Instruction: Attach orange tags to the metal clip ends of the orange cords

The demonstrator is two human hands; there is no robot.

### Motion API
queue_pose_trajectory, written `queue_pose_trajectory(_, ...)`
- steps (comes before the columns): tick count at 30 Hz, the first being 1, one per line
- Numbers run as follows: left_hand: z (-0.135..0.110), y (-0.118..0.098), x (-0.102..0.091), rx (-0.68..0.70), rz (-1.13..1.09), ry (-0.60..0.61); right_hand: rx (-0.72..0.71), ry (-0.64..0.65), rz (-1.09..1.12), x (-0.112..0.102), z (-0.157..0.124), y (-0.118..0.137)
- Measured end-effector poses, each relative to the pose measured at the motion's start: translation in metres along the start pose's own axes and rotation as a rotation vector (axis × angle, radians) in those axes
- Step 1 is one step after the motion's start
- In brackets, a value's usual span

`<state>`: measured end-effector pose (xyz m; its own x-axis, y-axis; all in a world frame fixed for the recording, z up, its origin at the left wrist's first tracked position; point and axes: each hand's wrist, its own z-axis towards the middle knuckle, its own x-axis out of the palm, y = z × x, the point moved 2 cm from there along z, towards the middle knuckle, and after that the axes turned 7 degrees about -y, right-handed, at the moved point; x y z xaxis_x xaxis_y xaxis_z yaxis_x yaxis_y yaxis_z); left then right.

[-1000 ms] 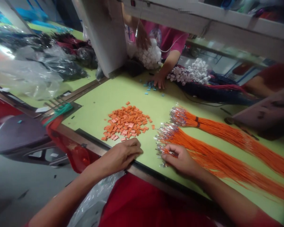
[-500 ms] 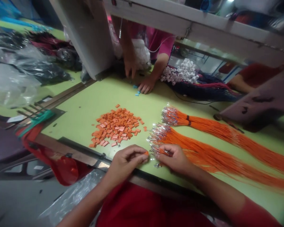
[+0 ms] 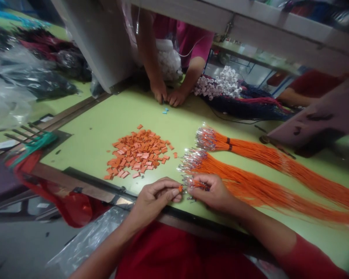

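Note:
My left hand pinches a small orange plastic piece between thumb and fingertips. Close beside it, my right hand is closed on orange wires with metal terminals at their ends. The tips of the two hands nearly meet, and a metal end lies by the orange piece; whether they touch I cannot tell. A loose bundle of orange wires with silvery ends stretches right from my right hand. Beyond it lies a second orange bundle, tied with black bands. Left of the bundles is a heap of orange plastic pieces.
Across the green table, a co-worker's hands handle small blue pieces. White connectors on dark wires lie beside them. Plastic bags are at the left. A grey upright panel stands at the table's far left.
My left hand's orange piece has come nearer the metal ends at my right hand. The co-worker's hands have come together. The whole view has shifted slightly.

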<state>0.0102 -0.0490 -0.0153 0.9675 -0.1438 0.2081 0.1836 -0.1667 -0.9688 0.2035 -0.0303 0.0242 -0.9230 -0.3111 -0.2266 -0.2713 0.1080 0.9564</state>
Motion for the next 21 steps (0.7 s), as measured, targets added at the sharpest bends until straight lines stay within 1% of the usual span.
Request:
queue_pose_trajectory(4,0.0,0.0,0.001,0.006,0.012,0.026,-0.008,0.012,-0.026,-0.001,0.0,0.001)
queue_pose_trajectory(9,0.0,0.0,0.002,0.033,0.031,0.026,-0.008,0.034,-0.086,-0.001,0.001,-0.001)
queue_pose_trajectory(12,-0.001,-0.003,0.005,0.109,0.087,0.017,-0.062,-0.004,-0.155,0.001,0.001,-0.006)
queue_pose_trajectory(15,-0.003,-0.005,0.009,0.252,0.214,-0.031,-0.157,-0.105,-0.236,0.004,-0.001,-0.011)
queue_pose_trajectory(17,-0.005,-0.004,0.012,0.33,0.302,-0.068,-0.206,-0.141,-0.265,0.006,-0.002,-0.013)
queue_pose_trajectory(19,-0.005,-0.002,0.014,0.344,0.322,-0.08,-0.209,-0.126,-0.246,0.007,-0.003,-0.013)
queue_pose_trajectory(21,-0.005,0.0,0.015,0.307,0.28,-0.09,-0.162,-0.073,-0.192,0.007,-0.003,-0.013)
